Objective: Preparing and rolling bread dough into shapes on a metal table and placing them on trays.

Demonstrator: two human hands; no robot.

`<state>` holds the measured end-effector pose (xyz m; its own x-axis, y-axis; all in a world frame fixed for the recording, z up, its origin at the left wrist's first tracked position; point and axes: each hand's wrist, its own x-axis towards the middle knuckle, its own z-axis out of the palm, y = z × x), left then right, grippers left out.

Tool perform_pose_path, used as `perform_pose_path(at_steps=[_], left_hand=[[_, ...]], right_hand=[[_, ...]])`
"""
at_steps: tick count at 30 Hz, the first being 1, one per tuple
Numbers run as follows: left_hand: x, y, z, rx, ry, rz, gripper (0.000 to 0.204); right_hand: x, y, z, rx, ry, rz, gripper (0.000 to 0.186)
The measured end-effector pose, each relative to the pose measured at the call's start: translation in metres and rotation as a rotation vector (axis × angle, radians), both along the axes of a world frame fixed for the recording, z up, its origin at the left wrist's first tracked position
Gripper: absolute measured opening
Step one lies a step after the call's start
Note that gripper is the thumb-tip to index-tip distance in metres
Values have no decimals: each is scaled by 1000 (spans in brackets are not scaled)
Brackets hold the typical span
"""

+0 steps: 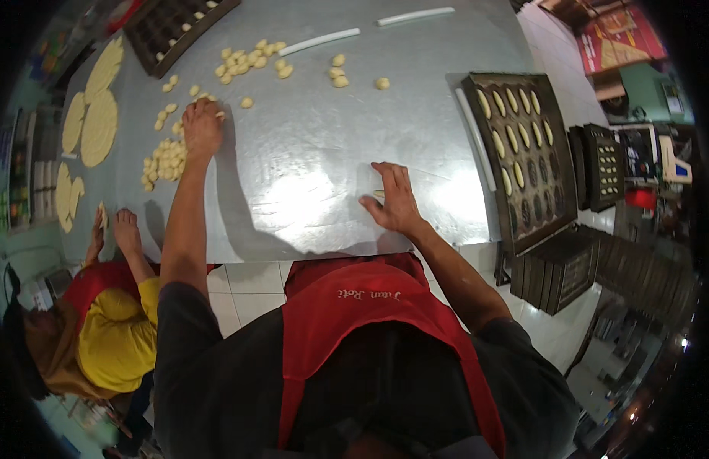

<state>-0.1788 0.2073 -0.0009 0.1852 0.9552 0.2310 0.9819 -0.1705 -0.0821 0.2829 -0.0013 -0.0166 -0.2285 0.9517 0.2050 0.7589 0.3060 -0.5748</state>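
My left hand (203, 126) reaches to the upper left of the steel table (308, 138), fingers curled round a small dough ball (219, 115), among scattered balls and beside a larger pile (167, 158). My right hand (392, 195) rests palm down nearer the front edge, fingers spread, with a small dough piece (379, 193) partly hidden under it. A dark moulded tray (561, 157) at the table's right holds several rows of elongated dough pieces (513, 138).
Flattened dough sheets (100, 130) lie at left; a co-worker (109, 329) works there with both hands at the table edge. Another mould tray (178, 42) and white rods (415, 17) lie toward the back. Stacked trays (555, 279) and a rack (603, 168) stand at right.
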Motion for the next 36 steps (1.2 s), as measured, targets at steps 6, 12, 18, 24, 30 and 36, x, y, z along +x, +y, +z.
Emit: perform_pose_path(at_steps=[6, 12, 18, 24, 30, 36], left_hand=[[133, -74, -24, -246, -867, -75, 22], [214, -165, -21, -468, -1252, -28, 19], [256, -180, -7, -528, -1377, 66, 17], [286, -188, -22, -534, -1233, 152, 25], [367, -184, -7, -436, -897, -108, 45], [339, -231, 8, -230, -466, -412, 56]], right_hand=[[65, -36, -13, -28, 23, -39, 40], [202, -8, 63, -109, 269, -681, 19], [403, -28, 21, 102, 141, -919, 40], [299, -13, 32, 113, -79, -684, 43], [184, 65, -19, 275, -145, -485, 40], [139, -5, -34, 49, -121, -142, 37]])
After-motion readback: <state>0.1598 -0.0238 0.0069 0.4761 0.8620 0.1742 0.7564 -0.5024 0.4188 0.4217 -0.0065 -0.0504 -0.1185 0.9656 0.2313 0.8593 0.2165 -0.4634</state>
